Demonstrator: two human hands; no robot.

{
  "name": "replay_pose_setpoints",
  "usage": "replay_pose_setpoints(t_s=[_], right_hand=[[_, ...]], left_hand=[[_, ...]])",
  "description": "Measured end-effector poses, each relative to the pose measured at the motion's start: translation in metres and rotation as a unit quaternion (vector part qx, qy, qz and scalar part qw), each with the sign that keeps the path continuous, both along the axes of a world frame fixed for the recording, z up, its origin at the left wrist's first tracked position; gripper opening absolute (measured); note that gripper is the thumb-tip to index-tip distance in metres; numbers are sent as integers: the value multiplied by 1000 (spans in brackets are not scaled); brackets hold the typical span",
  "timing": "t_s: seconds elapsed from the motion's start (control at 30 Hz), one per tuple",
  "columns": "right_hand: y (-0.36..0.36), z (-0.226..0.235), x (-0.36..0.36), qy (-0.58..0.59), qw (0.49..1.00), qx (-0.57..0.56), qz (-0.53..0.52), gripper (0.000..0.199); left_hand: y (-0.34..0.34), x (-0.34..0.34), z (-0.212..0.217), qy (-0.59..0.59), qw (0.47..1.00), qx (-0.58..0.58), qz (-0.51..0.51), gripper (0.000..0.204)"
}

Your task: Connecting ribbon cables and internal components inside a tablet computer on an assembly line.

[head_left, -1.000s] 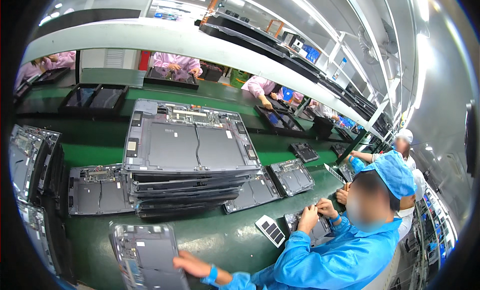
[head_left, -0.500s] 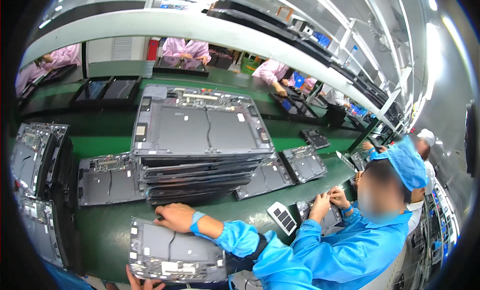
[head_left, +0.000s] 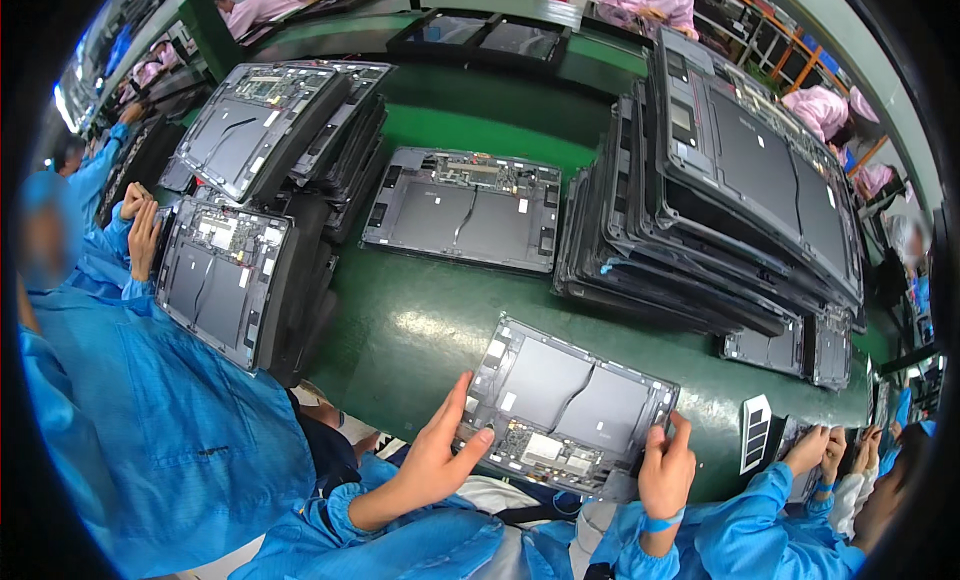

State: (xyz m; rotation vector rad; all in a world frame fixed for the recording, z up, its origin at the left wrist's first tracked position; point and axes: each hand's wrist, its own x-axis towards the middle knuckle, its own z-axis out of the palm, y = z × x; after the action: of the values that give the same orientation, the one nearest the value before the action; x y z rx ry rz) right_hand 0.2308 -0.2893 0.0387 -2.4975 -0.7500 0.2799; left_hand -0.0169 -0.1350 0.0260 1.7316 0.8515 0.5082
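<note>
The right hand (head_left: pixel 667 472), shifted from the far edge, now grips the flat rectangular grey electronics chassis (head_left: pixel 572 408) opposite the holding left hand (head_left: pixel 432 458), apparently supporting both ends, nearside of the tall dark-grey panel stack (head_left: pixel 712 182).

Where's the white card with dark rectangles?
In the head view, that card lies lower right on the table, between the person's right hand and a co-worker's hand.
</note>
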Motion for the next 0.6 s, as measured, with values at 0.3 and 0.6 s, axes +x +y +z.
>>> replay_pose_setpoints(t_s=[0.3,0.6], right_hand=[[6,-22,68,-31,982,168,-77,44],[21,-24,37,80,987,136,41,41]], left_hand=[[-34,-6,-10,-113,989,-97,0,77],[-12,-12,5,-23,999,18,21,75]])
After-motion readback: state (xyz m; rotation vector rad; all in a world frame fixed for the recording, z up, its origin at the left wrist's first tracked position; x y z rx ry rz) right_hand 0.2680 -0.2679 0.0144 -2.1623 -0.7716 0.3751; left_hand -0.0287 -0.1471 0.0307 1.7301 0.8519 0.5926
